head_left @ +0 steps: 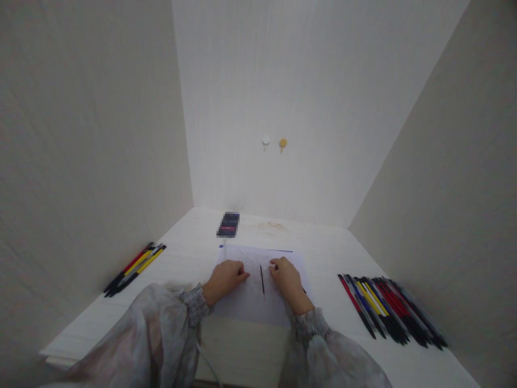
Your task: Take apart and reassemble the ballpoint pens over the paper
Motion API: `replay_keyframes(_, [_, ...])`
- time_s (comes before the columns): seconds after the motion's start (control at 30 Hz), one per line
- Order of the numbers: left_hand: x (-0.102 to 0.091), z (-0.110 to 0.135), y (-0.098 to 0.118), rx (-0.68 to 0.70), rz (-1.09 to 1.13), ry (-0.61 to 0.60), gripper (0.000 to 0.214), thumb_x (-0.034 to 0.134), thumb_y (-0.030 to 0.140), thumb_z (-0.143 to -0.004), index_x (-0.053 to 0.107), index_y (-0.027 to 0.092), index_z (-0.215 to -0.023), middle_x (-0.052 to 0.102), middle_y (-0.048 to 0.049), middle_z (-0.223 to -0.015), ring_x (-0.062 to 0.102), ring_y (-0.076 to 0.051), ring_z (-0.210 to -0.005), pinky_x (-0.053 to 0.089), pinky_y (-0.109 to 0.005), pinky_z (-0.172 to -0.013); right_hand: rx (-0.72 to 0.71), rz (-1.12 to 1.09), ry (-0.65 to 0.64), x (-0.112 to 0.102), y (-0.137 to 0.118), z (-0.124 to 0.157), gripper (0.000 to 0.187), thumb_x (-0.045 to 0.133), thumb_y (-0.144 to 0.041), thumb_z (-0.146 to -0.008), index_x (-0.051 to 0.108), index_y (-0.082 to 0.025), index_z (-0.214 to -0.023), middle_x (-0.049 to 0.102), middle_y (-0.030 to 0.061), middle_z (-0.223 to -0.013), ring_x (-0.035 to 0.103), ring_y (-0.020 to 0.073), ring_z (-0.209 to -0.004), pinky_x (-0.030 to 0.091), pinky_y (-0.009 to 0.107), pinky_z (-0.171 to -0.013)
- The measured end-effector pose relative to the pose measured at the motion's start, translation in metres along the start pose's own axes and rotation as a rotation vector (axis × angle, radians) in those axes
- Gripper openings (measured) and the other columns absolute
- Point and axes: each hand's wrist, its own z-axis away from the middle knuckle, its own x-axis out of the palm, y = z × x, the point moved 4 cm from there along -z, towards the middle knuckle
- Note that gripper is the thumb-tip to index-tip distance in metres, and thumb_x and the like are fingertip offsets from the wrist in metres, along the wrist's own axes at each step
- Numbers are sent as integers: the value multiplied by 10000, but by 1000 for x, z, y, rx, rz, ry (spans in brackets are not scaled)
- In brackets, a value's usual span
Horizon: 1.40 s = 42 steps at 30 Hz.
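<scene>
A thin dark rod (262, 279), looking like a pen refill with a paler near end, lies on a white sheet of paper (250, 312). My left hand (226, 277) rests on the paper to the left of the rod, fingers curled and thumb against them; whatever it may hold is hidden. On the other side, my right hand (286, 277) is bent over the sheet, with a small gap between thumb and forefinger and nothing visible there. Neither hand touches the rod. A small dark end of something shows beside my right wrist.
Several red, yellow and grey pens (135, 269) lie by the left wall. A longer row of coloured pens (383, 307) lies at the right. Behind the paper is a dark, pixelated object (228, 224). Two round hooks (283, 143) are on the back wall.
</scene>
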Motion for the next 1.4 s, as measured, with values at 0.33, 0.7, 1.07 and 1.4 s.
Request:
replay_keyframes(0.33, [-15, -2, -21, -92, -88, 92, 287, 422, 435, -742, 566, 190, -702, 620, -56, -719, 559, -209, -706, 344, -264, -574, -123, 48, -57, 13, -2, 2, 213, 378, -184, -789, 582, -155, -842, 577, 79, -894, 525, 153, -855, 350, 227, -697])
replay_keyframes(0.7, [-8, -1, -28, -127, -42, -60, 242, 522, 417, -641, 580, 185, -676, 616, -57, -759, 554, -203, -738, 351, -254, -572, -383, 141, -189, 1, 7, 21, 232, 404, -82, -733, 584, -200, -819, 570, 29, -874, 525, 127, -825, 346, 197, -660])
replay_keyframes(1.07, [-5, -2, -29, -123, -32, -9, 183, 489, 343, -661, 567, 177, -661, 611, -65, -745, 553, -203, -727, 350, -257, -572, -169, 84, 32, -24, 26, 18, 247, 335, -173, -816, 557, -189, -922, 577, 51, -912, 524, 124, -859, 344, 195, -704])
replay_keyframes(1.4, [-6, -1, -27, -157, 5, 15, 189, 480, 344, -677, 559, 174, -658, 618, -64, -743, 562, -202, -740, 350, -255, -583, 71, 197, -53, -14, 48, 25, 172, 419, -233, -745, 548, -159, -832, 612, 90, -825, 565, 188, -768, 355, 253, -598])
